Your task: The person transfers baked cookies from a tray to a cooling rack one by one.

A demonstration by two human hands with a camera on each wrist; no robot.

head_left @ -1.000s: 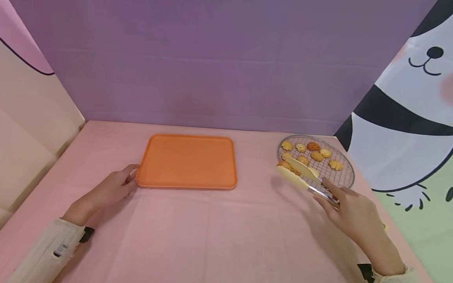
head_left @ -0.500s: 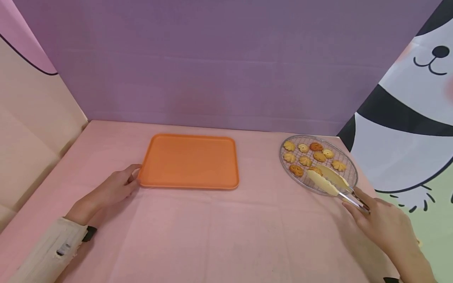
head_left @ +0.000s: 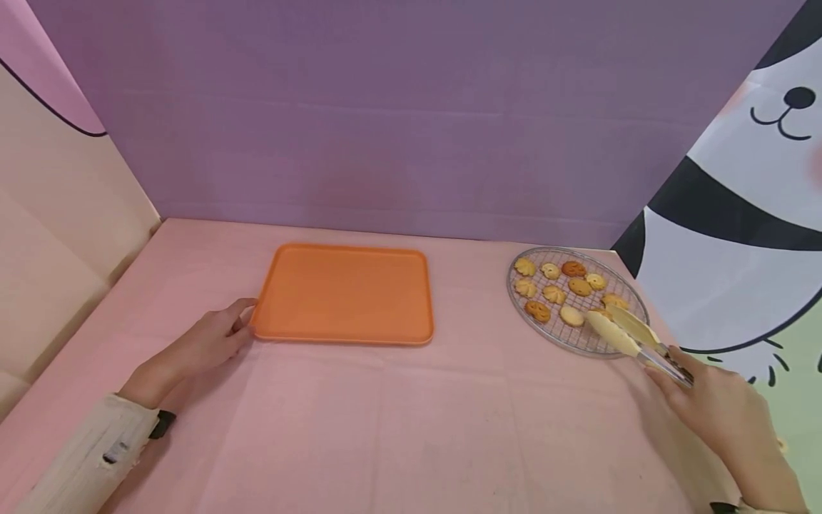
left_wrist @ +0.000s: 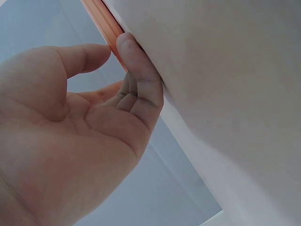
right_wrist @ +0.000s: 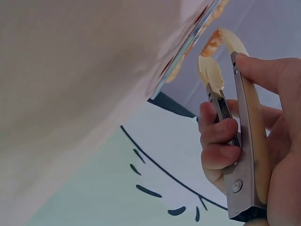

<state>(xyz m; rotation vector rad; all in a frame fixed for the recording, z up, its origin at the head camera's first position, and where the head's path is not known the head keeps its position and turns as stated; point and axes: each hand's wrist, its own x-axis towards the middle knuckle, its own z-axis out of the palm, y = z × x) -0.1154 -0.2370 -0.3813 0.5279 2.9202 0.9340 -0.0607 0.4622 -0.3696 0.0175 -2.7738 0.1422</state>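
My left hand is at the near left corner of an orange tray, pinching its rim between thumb and curled fingers in the left wrist view. My right hand grips metal tongs with cream tips, fingers wrapped around both arms. The tips reach over the near right part of a round wire rack that holds several cookies. An orange-brown cookie shows between the tong tips in the right wrist view; in the head view the tips mostly cover it.
A pale oval cookie and a pretzel-shaped cookie lie near the rack's front left rim. The pink tabletop spans the space in front of tray and rack. A purple backdrop rises behind, and a panda-print sheet hangs at right.
The right hand and tongs have moved right across the rack, uncovering the pretzel-shaped and pale oval cookies. The left hand stays at the tray corner. The head view has shifted slightly.
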